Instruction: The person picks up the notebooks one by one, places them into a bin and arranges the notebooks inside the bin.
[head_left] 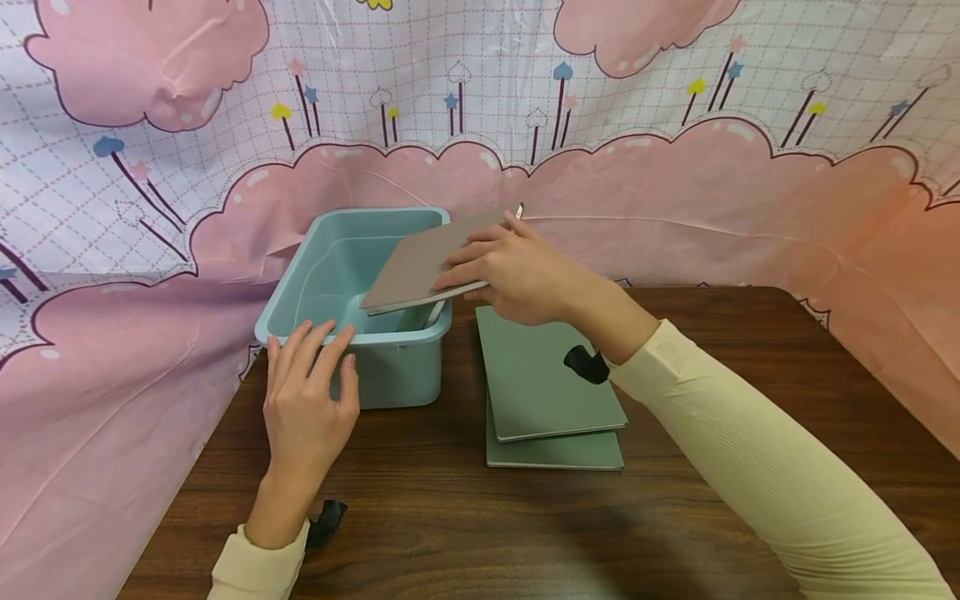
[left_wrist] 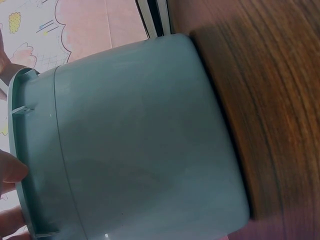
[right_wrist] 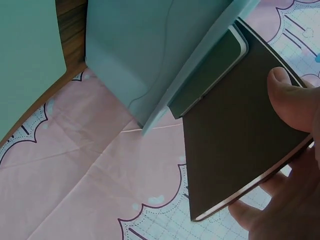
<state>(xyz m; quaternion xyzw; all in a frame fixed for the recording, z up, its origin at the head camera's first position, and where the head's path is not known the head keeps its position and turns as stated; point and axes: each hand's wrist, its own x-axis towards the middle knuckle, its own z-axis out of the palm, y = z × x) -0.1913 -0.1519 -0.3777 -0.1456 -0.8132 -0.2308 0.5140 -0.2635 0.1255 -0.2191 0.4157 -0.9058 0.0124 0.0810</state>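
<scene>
My right hand [head_left: 525, 271] grips a taupe hardcover notebook [head_left: 427, 262] by its right edge, thumb beneath and fingers over the cover. The notebook hangs tilted across the right rim of a light blue plastic bin [head_left: 397, 338]. Inside, along the bin's right wall, stands a dark green book [right_wrist: 215, 75], partly hidden by the notebook. My left hand [head_left: 311, 400] is at the bin's near rim, its fingers spread and loosely bent. In the left wrist view its fingertips show beside the rim, next to the bin's outer wall [left_wrist: 135, 140].
To the right of the bin, two green notebooks lie stacked on the dark wood table [head_left: 420, 525], the upper notebook [head_left: 547, 375] set askew over the lower notebook [head_left: 555, 452]. A pink and white patterned cloth [head_left: 675, 208] hangs behind and along the sides of the table.
</scene>
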